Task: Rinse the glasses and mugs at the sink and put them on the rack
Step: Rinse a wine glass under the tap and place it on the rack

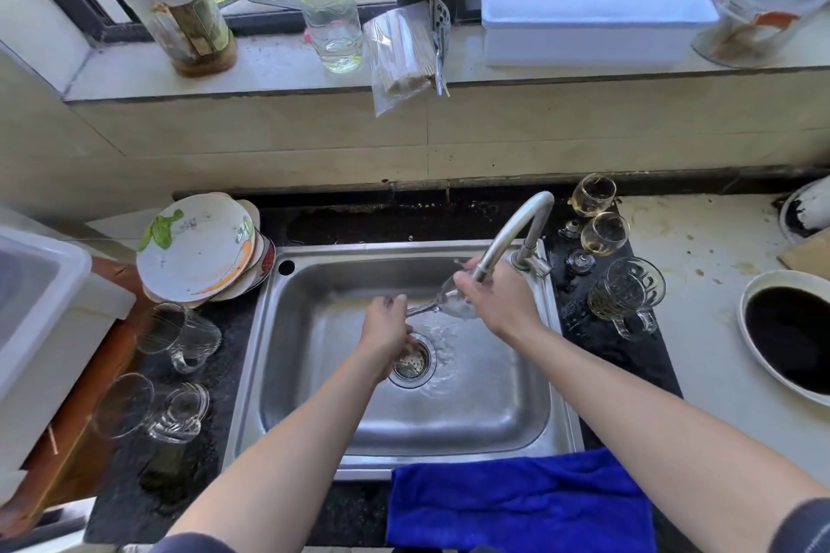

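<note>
Over the steel sink (314, 427) I hold a clear stemmed glass (453, 303) on its side under the faucet (507, 238). My left hand (386, 328) grips its stem and foot. My right hand (498, 301) wraps the bowl at the spout, and water runs down to the drain (413, 361). Right of the sink stand two stemmed glasses (593, 193) (604, 233) and a patterned glass mug (629, 294). On the left counter sit a glass mug (175, 335), a tipped glass (123, 404) and another mug (182, 413).
A stack of plates (197, 247) leans at the sink's back left. A blue cloth (516, 503) hangs over the front edge. A white bin (40, 310) sits far left, a dark-filled bowl (790, 337) far right. Bottles and a white box (593, 13) line the windowsill.
</note>
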